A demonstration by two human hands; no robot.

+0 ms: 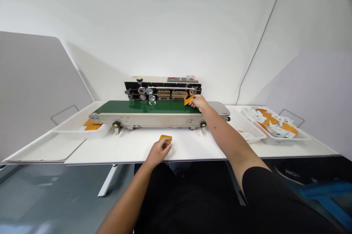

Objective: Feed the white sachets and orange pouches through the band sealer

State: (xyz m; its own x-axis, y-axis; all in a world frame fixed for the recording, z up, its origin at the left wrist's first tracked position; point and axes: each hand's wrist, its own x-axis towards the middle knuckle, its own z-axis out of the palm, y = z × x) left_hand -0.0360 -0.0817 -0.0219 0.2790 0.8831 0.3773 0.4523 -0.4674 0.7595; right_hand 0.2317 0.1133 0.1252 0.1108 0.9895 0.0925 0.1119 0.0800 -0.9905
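My right hand (198,102) is closed on an orange packet (188,100) at the right end of the band sealing machine (165,91). The packet's upper edge lies by the machine's right-hand wheel, above the green conveyor belt (118,107). Nearer to me, my left hand (160,149) curls its fingers round a second orange packet (165,137), just over the white table. Part of that packet is hidden by the fingers.
At the left, a white tray (68,127) holds several orange packets (92,125). On the right stand a bin (298,135) of orange and white packets (275,121) and a smaller tray (257,137). A cable (261,43) runs down the wall behind.
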